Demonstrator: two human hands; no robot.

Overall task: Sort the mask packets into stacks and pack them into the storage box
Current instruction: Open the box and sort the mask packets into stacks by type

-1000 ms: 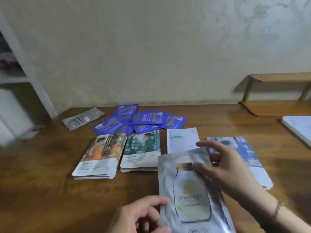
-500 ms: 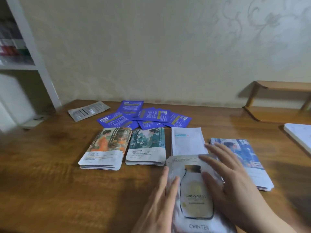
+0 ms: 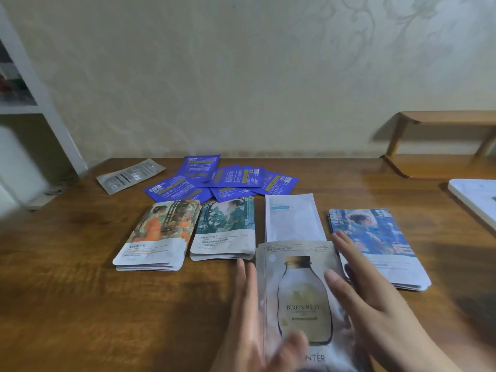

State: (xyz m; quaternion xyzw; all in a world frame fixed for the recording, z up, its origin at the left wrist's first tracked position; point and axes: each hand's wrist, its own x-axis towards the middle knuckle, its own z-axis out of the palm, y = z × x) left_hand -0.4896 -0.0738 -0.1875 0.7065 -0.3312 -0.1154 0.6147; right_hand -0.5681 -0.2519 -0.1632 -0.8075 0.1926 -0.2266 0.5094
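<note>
Head view — bottle-print packet (image 3: 303,296) flat between straight fingers (image 3: 248,280); both hands flanking.

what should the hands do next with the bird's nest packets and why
Probably square the bird's nest packets into a tidy stack: the left hand lies flat along their left edge, the right hand along the right. Then the loose purple sachets, scattered at the back of the table, need gathering.
</note>
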